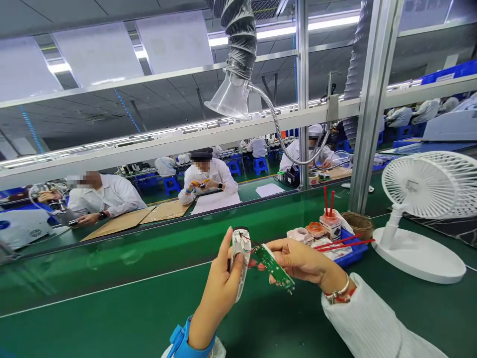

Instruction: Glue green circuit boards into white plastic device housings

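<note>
My left hand (222, 278) is closed around a white plastic housing (241, 243) with a dark end, its hollow side facing me. Between the thumb and fingers of my right hand (298, 261) is a green circuit board (275, 268), tilted down to the right. Thin red and dark wires (254, 248) run from the housing to the board. Both are held up above the green bench mat (156, 318), close together but apart. A blue strap circles my left wrist, and a bracelet my right.
To the right are a blue tray (352, 253) with small bottles and red sticks, a brown round container (357, 224) and a white fan (421, 199). A clear extraction hood (231, 97) hangs above. Metal posts (372, 109) and a green partition (141, 248) stand before co-workers opposite.
</note>
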### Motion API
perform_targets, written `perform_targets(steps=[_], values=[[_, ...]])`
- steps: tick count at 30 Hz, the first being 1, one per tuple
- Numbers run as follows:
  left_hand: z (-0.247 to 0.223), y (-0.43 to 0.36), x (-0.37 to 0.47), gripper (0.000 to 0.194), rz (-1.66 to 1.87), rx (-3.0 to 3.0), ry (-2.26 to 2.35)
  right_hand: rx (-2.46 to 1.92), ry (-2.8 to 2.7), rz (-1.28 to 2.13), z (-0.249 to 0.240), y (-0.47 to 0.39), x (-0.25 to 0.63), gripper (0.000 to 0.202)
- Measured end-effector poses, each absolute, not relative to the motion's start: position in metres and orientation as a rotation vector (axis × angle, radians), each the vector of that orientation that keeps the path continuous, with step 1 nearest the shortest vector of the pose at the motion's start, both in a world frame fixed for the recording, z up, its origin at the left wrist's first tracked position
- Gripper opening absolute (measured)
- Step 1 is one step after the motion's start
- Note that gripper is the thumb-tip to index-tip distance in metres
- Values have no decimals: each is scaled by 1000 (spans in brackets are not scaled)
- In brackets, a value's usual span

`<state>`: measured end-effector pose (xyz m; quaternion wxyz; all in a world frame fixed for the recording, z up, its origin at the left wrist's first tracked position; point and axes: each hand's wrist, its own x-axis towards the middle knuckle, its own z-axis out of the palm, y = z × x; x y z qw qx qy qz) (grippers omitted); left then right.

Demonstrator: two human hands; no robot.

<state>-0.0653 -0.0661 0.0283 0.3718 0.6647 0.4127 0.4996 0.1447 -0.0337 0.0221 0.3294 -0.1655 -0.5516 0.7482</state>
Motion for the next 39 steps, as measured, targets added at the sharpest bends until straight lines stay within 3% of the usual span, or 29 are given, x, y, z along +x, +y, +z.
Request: perform_targets(steps=[4, 9, 12, 18, 23, 28, 32, 39], values=[[24, -60, -66, 41, 1275, 1994, 1096, -592, -1634, 1734, 22, -41, 134, 46], [16, -51, -59, 52, 1267, 2181, 1225, -865, -1832, 973, 22, -54, 120, 26], [5, -47, -54, 57, 1294, 2359, 1354, -924, -1839, 817, 23, -60, 116, 19], [-5, -40, -49, 50, 1395, 2599, 1454, -955, -1609, 951, 19, -56, 110, 28], [4, -43, -52, 47, 1206, 2670, 1276, -897, -1384, 1459, 21, -47, 119, 42], [11, -49, -48, 46, 1057, 2613, 1221, -774, -1274, 1709, 23, -43, 126, 36], [6, -44, -41, 36, 1127, 2481, 1325, -808, -1242, 1656, 20, -44, 121, 36], [6, -43, -39, 28, 1195, 2176, 1305, -1023, -1403, 1212, 16, -51, 110, 35]])
